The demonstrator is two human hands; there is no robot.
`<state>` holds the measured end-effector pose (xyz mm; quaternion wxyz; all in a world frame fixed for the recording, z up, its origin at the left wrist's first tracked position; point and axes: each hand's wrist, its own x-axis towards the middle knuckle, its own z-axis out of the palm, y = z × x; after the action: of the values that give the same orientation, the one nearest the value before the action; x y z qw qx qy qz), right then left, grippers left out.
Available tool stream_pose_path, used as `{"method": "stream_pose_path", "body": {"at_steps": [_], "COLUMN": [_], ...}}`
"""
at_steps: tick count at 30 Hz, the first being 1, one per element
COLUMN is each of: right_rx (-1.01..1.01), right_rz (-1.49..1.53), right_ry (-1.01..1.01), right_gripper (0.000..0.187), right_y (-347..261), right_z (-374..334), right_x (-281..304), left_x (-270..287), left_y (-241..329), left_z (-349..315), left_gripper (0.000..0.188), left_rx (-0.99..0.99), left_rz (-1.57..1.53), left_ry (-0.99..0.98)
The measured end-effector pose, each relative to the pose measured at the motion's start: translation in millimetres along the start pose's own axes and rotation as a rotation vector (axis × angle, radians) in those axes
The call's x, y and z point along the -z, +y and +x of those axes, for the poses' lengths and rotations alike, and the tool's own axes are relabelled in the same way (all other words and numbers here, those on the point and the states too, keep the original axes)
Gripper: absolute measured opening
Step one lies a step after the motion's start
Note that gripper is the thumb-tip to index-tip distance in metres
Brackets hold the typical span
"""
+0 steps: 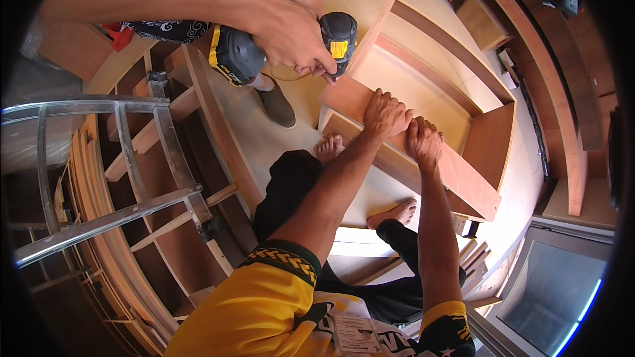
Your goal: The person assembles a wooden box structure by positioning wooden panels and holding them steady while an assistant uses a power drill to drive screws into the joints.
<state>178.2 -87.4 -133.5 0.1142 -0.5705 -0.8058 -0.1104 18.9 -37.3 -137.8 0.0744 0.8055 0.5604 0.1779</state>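
Both hands are pressing down side by side on the top edge of a reddish plywood panel (423, 172), the left hand (385, 116) with fingers curled over the edge and the right hand (423, 142) gripping it just beside, toward the person. The panel's long axis is running from the hands' far left down to their near right, forming the near wall of an open wooden box frame (493, 99), which is holding only a lower inner shelf. Just beyond the left hand, the nearer one, another person's hand (291, 36) is holding a cordless drill (284, 49) against the panel's far end.
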Motion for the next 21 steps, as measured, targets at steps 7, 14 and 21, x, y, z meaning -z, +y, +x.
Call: {"method": "stream_pose_path", "body": {"at_steps": [7, 14, 21], "right_rx": [0.018, 0.056, 0.061], "right_rz": [-0.021, -0.023, -0.029], "right_ry": [0.013, 0.033, 0.046], "right_gripper": [0.008, 0.008, 0.009], "right_y": [5.9, 3.3, 3.9], "right_z": [-2.2, -0.9, -1.1], "right_x": [-8.5, -6.1, -6.9], "left_x": [2.1, 1.1, 1.0], "left_y": [1.3, -0.4, 0.4], "left_z": [0.8, 0.6, 1.0], "left_gripper": [0.053, 0.054, 0.054], "left_rx": [-0.005, -0.001, 0.002], "left_rz": [0.009, 0.01, 0.018], "left_ry": [-0.026, -0.029, -0.037]}}
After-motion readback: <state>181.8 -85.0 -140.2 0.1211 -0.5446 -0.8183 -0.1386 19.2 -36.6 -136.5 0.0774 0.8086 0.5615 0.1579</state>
